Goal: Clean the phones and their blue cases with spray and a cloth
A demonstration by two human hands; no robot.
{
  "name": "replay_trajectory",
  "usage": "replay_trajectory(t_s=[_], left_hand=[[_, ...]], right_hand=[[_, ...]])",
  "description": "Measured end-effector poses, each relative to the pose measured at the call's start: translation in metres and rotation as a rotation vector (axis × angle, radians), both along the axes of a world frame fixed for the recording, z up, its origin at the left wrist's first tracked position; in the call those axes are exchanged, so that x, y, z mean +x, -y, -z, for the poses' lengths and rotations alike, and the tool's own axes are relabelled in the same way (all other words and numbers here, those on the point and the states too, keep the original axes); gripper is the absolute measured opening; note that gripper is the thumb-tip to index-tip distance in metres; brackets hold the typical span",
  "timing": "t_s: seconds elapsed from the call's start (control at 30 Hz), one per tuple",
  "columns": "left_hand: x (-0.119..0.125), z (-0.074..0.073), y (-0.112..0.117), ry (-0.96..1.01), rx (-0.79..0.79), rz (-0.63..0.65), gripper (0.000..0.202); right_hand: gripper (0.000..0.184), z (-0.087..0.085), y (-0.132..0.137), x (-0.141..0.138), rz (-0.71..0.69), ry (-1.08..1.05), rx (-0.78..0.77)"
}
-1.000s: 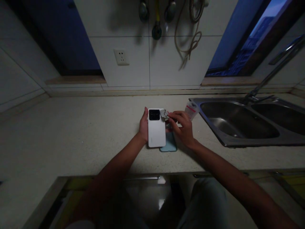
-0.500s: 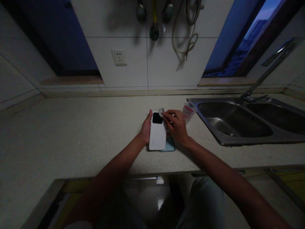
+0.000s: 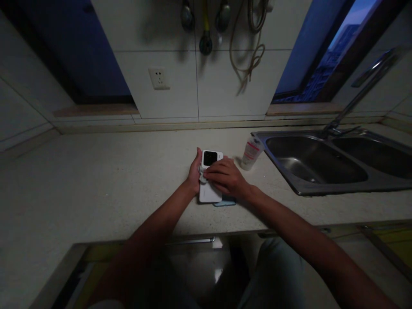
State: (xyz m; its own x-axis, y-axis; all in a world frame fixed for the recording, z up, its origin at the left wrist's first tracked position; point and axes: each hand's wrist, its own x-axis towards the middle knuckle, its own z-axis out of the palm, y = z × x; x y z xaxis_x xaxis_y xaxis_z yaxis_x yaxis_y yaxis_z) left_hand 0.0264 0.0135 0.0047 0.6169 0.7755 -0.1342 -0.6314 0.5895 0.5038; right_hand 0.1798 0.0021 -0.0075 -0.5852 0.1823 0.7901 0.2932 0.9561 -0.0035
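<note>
Left hand (image 3: 194,171) fingers gripping white phone (image 3: 210,195); right hand (image 3: 228,176) pinching tissue-ish scrap (image 3: 202,175) against it — cup (image 3: 252,152) at phone's 2 o'clock

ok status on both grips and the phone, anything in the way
Left grip: on white smartphone, left edge. Right grip: pinching crumpled pale tissue or cloth over its back. Translucent plastic cup apart to the right, not in the way.

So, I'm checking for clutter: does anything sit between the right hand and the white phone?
Yes, a crumpled pale scrap, held by the right hand, is at the left edge of the white phone, below its dark camera block. Nothing else visible stands between them; the plastic cup is off to the right.
</note>
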Motion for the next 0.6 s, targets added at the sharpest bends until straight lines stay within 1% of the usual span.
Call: replay_trajectory(t_s=[0.07, 0.13, 0.2, 0.27, 0.37, 0.43, 0.5, 0.6], left_hand=[[0.000, -0.003, 0.001, 0.009, 0.004, 0.009, 0.085], [0.000, -0.004, 0.001, 0.013, 0.004, 0.017, 0.088], [0.000, -0.002, 0.001, 0.019, -0.001, 0.027, 0.084], [0.000, 0.002, 0.000, 0.026, -0.018, 0.048, 0.079], [-0.001, 0.007, -0.001, 0.042, -0.031, 0.082, 0.073], [-0.001, 0.009, -0.002, 0.039, -0.041, 0.107, 0.070], [-0.001, 0.010, -0.002, 0.026, -0.055, 0.124, 0.067], [-0.002, 0.010, -0.002, 0.011, -0.060, 0.113, 0.066]], right_hand=[[0.020, -0.001, 0.004, -0.001, -0.093, 0.018, 0.017], [0.017, -0.003, 0.006, 0.000, -0.105, -0.008, 0.030], [0.018, -0.003, 0.007, 0.001, -0.027, -0.066, 0.028], [0.020, -0.004, 0.006, 0.003, 0.088, -0.147, 0.012], [0.024, -0.005, 0.003, 0.007, 0.264, -0.259, -0.063], [0.025, -0.004, 0.001, 0.008, 0.343, -0.275, -0.121], [0.026, -0.002, -0.002, 0.009, 0.363, -0.245, -0.139], [0.025, 0.002, -0.003, 0.007, 0.320, -0.170, -0.078]])
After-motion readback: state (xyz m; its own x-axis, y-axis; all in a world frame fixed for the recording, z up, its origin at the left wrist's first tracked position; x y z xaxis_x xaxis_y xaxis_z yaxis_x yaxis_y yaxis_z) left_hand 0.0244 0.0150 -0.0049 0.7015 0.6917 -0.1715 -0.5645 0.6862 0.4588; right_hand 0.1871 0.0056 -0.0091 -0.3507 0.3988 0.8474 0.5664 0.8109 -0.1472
